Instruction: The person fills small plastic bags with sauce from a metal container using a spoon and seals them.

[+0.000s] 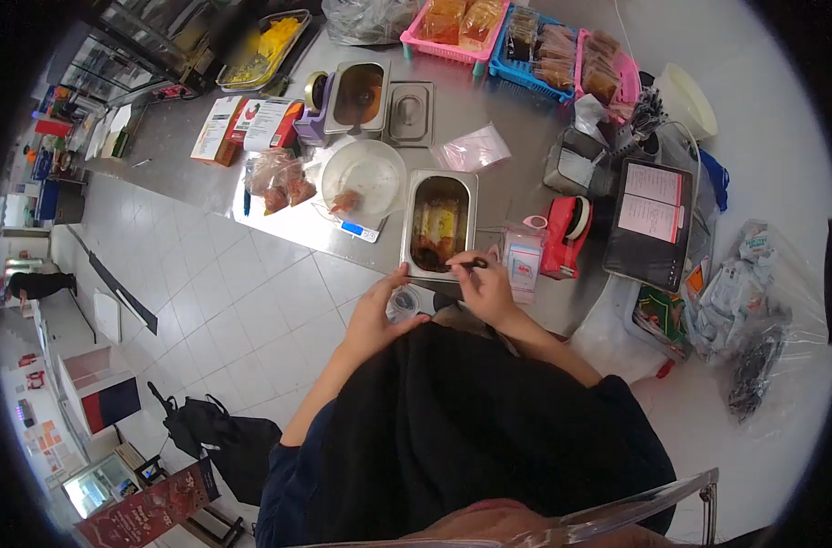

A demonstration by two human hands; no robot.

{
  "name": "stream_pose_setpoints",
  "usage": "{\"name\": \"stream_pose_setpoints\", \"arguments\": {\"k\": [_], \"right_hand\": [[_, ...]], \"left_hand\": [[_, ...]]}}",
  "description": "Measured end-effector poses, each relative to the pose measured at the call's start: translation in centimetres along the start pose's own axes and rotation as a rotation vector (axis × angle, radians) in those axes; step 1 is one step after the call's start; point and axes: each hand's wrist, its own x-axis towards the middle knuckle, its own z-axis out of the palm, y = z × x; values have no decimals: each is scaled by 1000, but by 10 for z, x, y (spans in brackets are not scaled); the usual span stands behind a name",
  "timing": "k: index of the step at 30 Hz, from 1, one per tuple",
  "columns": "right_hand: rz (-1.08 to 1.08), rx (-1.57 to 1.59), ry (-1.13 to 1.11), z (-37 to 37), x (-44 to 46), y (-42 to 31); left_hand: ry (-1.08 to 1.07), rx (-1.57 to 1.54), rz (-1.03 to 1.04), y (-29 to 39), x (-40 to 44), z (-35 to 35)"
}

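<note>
A steel container (440,215) with dark, oily contents and a yellowish patch stands at the table's front edge. My right hand (485,285) is closed round a black-handled utensil (473,264) at the container's lower right corner; the utensil's far end is hidden. My left hand (379,313) is curled round a small clear cup (403,304) just below the container's lower left corner. Left of the container, a white round tub (365,173) with a reddish lump in it sits on a scale (359,230). Plastic bags of reddish food (279,181) lie beside the tub.
Another steel container (358,96) and a steel lid (410,115) are behind. A red tape dispenser (567,237) and a tablet (649,224) stand to the right. Pink (452,53) and blue (503,66) baskets of packets line the back. A person (43,286) is at far left.
</note>
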Motion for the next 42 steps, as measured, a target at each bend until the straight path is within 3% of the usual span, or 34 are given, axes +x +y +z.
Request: {"name": "stream_pose_setpoints", "arguments": {"k": [4, 5, 9, 16, 22, 32, 38, 41, 42], "right_hand": [[236, 107, 30, 8, -2, 10], [330, 358, 156, 12, -2, 15], [616, 716, 503, 9, -2, 35], [906, 1084, 689, -7, -18, 72], [833, 1238, 729, -32, -2, 57], [362, 979, 531, -89, 72, -36], [185, 519, 384, -95, 93, -81], [88, 230, 154, -97, 97, -104], [-81, 53, 83, -98, 98, -116]], "left_hand": [[3, 13, 30, -4, 0, 1], [8, 27, 60, -9, 0, 1], [7, 14, 72, -11, -1, -1], [96, -18, 28, -11, 5, -14], [175, -56, 99, -12, 26, -24], [232, -104, 360, 21, 84, -12], [235, -134, 409, 30, 91, -13], [210, -137, 382, 35, 90, -14], [213, -140, 381, 34, 90, -13]]}}
